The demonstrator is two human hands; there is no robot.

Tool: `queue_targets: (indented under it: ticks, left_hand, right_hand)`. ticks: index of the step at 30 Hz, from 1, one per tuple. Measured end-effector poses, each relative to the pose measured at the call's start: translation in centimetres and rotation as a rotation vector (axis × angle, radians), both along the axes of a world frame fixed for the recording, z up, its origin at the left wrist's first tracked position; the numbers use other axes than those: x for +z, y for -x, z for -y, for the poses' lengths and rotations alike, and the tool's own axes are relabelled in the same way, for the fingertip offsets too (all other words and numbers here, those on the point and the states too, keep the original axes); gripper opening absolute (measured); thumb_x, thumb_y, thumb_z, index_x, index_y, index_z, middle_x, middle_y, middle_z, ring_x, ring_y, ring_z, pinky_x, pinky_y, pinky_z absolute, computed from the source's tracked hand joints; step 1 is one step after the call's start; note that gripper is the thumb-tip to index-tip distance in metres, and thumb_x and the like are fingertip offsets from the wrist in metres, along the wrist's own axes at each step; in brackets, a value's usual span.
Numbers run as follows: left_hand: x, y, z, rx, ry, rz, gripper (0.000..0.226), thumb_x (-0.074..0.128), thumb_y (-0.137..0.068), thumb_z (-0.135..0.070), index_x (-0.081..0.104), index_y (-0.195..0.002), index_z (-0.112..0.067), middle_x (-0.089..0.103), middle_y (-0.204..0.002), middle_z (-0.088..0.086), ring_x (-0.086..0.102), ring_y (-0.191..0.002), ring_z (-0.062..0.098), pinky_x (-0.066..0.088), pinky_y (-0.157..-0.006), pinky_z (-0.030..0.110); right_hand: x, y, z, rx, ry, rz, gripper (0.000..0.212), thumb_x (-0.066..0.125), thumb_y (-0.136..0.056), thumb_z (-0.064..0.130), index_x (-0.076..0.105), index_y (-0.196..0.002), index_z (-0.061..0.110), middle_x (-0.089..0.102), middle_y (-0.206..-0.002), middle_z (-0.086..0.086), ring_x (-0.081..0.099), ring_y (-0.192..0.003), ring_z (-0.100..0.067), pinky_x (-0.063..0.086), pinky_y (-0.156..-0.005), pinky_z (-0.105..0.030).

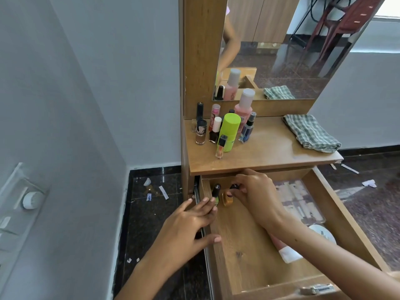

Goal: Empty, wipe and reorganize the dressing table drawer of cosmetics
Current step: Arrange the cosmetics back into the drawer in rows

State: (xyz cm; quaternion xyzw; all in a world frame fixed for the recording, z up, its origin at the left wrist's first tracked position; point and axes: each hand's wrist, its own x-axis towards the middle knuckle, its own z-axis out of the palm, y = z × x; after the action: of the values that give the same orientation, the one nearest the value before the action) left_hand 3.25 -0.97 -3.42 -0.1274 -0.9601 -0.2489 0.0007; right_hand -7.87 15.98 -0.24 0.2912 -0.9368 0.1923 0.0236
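The wooden drawer stands pulled out under the dressing table top. My right hand reaches into its far left corner and pinches a small black-capped bottle beside a gold-coloured jar. My left hand rests on the drawer's left wall, its fingertips touching a green nail polish bottle that stands upright. A white round tin, a pink tube and a clear packet of strips lie on the drawer's right side.
Several cosmetic bottles stand clustered on the table top at the left, among them a lime green can and a pink bottle. A folded checked cloth lies at the right. A mirror rises behind. Paper scraps litter the dark floor.
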Motion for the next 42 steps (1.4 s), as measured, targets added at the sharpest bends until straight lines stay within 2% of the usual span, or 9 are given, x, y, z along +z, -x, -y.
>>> queue_targets:
  ticks: [12,14,18,24,27,31,36,39,42]
  left_hand:
    - [0.3,-0.1,-0.2,0.019,-0.012,0.023,0.067,0.043,-0.082,-0.059,0.030,-0.139,-0.029,0.007,-0.144,-0.022,-0.003,-0.131,-0.016,-0.018,-0.098,0.006]
    - [0.3,-0.1,-0.1,0.020,0.003,0.023,0.068,0.039,-0.081,-0.062,0.030,-0.140,-0.029,0.007,-0.144,-0.022,-0.004,-0.131,-0.017,-0.018,-0.099,0.007]
    - [0.3,0.1,-0.2,0.015,0.040,0.035,0.072,0.026,-0.078,-0.068,0.018,-0.141,-0.034,-0.002,-0.144,-0.025,-0.012,-0.128,-0.019,-0.022,-0.096,0.006]
    - [-0.2,0.4,-0.1,0.003,0.003,0.056,0.075,0.034,-0.078,-0.072,0.019,-0.140,-0.032,0.005,-0.146,-0.024,-0.007,-0.129,-0.019,-0.011,-0.108,0.014]
    - [0.2,0.4,-0.2,-0.002,0.038,0.071,0.074,0.031,-0.078,-0.071,0.011,-0.139,-0.034,-0.004,-0.143,-0.027,-0.010,-0.129,-0.018,-0.020,-0.099,0.007]
    - [0.3,0.7,0.0,-0.019,0.045,0.131,0.066,0.037,-0.088,-0.062,0.012,-0.143,-0.034,-0.007,-0.143,-0.028,-0.011,-0.131,-0.014,-0.016,-0.104,0.015]
    - [0.3,0.8,0.0,-0.033,0.066,0.158,0.066,0.038,-0.090,-0.058,0.013,-0.144,-0.032,-0.007,-0.143,-0.026,-0.011,-0.132,-0.012,-0.013,-0.107,0.020]
    - [0.3,0.7,0.1,-0.028,0.066,0.145,0.066,0.038,-0.089,-0.060,0.015,-0.144,-0.033,-0.005,-0.143,-0.027,-0.011,-0.131,-0.014,-0.013,-0.107,0.018]
    - [0.2,0.5,0.2,-0.016,0.045,0.112,0.066,0.038,-0.086,-0.063,0.018,-0.143,-0.035,-0.002,-0.145,-0.027,-0.011,-0.130,-0.017,-0.012,-0.108,0.016]
  right_hand:
    - [-1.3,0.0,0.5,0.039,-0.010,-0.165,0.021,0.074,-0.079,0.032,0.070,-0.089,0.014,0.068,-0.078,0.001,0.065,-0.065,-0.018,0.043,-0.053,-0.025]
    - [-0.4,-0.4,0.3,0.030,0.011,-0.261,0.021,0.079,-0.074,0.033,0.068,-0.078,0.016,0.067,-0.068,0.003,0.063,-0.055,-0.016,0.038,-0.047,-0.022]
    - [2.3,-1.0,0.2,0.067,0.130,-0.387,0.011,0.077,-0.079,0.025,0.071,-0.081,0.016,0.069,-0.071,0.003,0.065,-0.055,-0.016,0.051,-0.046,-0.029]
    - [5.3,0.1,3.2,0.241,0.260,-0.535,0.016,0.069,-0.085,0.007,0.071,-0.101,0.005,0.070,-0.105,-0.008,0.068,-0.093,-0.019,0.057,-0.078,-0.033]
    - [5.5,1.5,6.1,0.242,0.076,-0.600,0.045,0.080,-0.067,-0.003,0.067,-0.110,0.003,0.065,-0.118,-0.015,0.063,-0.109,-0.028,0.040,-0.104,-0.050]
    - [5.5,2.8,8.5,0.145,-0.206,-0.518,0.075,0.090,-0.047,0.000,0.064,-0.117,0.001,0.060,-0.126,-0.020,0.058,-0.117,-0.033,0.022,-0.109,-0.054]
    - [6.0,3.1,9.5,0.110,-0.274,-0.506,0.054,0.080,-0.070,0.005,0.062,-0.120,0.005,0.057,-0.129,-0.018,0.054,-0.120,-0.033,0.004,-0.113,-0.046]
    - [6.8,2.8,9.3,0.148,-0.191,-0.502,0.049,0.082,-0.063,-0.004,0.067,-0.109,0.002,0.062,-0.114,-0.019,0.058,-0.109,-0.040,0.025,-0.110,-0.051]
    - [7.8,1.9,8.4,0.244,-0.083,-0.522,0.044,0.088,-0.046,-0.007,0.073,-0.085,0.006,0.066,-0.091,-0.013,0.064,-0.087,-0.037,0.048,-0.090,-0.049]
